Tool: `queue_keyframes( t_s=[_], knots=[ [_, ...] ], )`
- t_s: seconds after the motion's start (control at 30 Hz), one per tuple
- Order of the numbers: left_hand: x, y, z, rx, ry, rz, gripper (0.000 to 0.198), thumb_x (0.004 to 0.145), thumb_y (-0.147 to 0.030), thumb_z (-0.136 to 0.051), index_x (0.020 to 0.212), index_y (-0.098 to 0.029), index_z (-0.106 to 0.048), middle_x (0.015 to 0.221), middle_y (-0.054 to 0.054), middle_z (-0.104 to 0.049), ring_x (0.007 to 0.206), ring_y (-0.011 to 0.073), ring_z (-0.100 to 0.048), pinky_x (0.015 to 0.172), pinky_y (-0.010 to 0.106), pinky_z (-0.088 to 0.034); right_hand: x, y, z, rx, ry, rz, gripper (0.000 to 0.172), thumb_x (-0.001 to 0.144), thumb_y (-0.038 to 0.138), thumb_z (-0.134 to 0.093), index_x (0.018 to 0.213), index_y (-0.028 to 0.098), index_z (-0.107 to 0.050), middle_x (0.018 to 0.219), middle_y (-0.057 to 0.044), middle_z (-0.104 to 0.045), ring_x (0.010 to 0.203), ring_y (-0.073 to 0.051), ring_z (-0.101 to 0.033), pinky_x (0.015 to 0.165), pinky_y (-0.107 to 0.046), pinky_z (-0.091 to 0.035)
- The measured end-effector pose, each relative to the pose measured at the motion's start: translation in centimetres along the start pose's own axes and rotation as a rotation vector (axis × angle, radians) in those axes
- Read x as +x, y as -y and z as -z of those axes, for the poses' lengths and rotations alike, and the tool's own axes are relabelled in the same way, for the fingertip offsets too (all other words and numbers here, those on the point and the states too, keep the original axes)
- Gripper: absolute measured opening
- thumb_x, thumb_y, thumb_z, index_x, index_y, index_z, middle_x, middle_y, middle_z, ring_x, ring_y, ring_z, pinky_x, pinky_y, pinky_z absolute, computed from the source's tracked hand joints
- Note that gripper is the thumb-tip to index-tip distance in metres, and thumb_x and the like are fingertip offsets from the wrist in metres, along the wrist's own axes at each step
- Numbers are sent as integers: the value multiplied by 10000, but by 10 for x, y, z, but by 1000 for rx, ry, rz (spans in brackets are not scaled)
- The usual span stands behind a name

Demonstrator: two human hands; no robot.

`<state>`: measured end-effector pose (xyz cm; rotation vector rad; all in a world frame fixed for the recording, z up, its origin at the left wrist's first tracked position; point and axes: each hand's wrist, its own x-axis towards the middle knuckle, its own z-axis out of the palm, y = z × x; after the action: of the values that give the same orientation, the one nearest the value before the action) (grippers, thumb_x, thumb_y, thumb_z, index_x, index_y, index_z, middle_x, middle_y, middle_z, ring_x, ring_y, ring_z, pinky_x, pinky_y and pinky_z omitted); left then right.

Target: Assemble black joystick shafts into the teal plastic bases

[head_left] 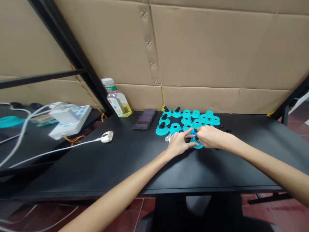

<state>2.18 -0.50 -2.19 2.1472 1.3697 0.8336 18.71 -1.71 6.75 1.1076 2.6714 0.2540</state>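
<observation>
Both my hands meet over one teal plastic disc [198, 144] near the middle of the black table [135, 161]. My left hand [179, 142] pinches a small black piece [187, 140] at the disc's left side. My right hand [210, 136] has its fingers curled on the disc's right side, gripping it. Just behind the hands lie several more teal discs [190, 119] in rows; three at the left carry black knobs [164, 116]. A small silvery part [168, 138] lies by my left thumb.
A drink bottle [117, 100] with yellow liquid stands at the back by a black frame post [79, 61]. A white power strip [70, 120] with plugs, a white cable with a connector [107, 136], and small black parts [225, 129] lie about. Cardboard walls the rear.
</observation>
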Motion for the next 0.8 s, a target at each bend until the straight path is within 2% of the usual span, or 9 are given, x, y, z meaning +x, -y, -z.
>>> queue_keyframes(
  t_s=[0.13, 0.27, 0.37, 0.53, 0.63, 0.8],
  knots=[
    [-2, -1, 0, 4, 4, -28, 741, 698, -571, -719, 1323, -211, -547, 979, 41, -751, 860, 245, -705, 735, 300, -502, -7, 0, -12, -24, -63, -35, 221, 890, 140, -475, 808, 74, -670, 807, -134, -654, 597, -136, -527, 517, -278, -205],
    [-4, -1, -1, 5, 10, -66, 713, 726, -559, -702, 1336, -232, -530, 1076, 39, -726, 898, 240, -700, 729, 294, -507, -15, 5, -27, 77, -166, -143, 307, 959, 210, -388, 902, 76, -658, 921, -139, -644, 676, -140, -561, 565, -267, -279],
    [-5, -1, -1, 41, 6, -77, 695, 755, -534, -685, 1360, -245, -503, 1068, 31, -730, 909, 234, -697, 724, 288, -502, -17, 7, -30, 168, -189, -199, 301, 954, 213, -396, 894, 88, -664, 907, -127, -635, 704, -142, -555, 592, -259, -304],
    [-4, -4, -1, 114, 14, -124, 735, 758, -528, -673, 1385, -201, -475, 914, 34, -756, 896, 250, -696, 699, 288, -483, -13, 9, -33, 277, -251, -261, 274, 911, 196, -434, 792, 102, -663, 801, -93, -629, 676, -131, -512, 601, -247, -301],
    [-3, -8, 0, 129, -7, -140, 694, 767, -532, -657, 1361, -206, -507, 879, 34, -756, 874, 251, -698, 669, 280, -471, -11, 9, -37, 313, -311, -247, 266, 887, 177, -437, 790, 97, -671, 767, -86, -625, 661, -128, -489, 608, -245, -301],
    [-1, -8, 0, 138, -9, -159, 651, 756, -535, -668, 1315, -219, -558, 981, 49, -749, 817, 242, -696, 654, 293, -466, -9, -2, -39, 367, -347, -103, 229, 836, 113, -470, 809, 102, -698, 752, -76, -620, 658, -123, -481, 616, -240, -315]
  ],
)
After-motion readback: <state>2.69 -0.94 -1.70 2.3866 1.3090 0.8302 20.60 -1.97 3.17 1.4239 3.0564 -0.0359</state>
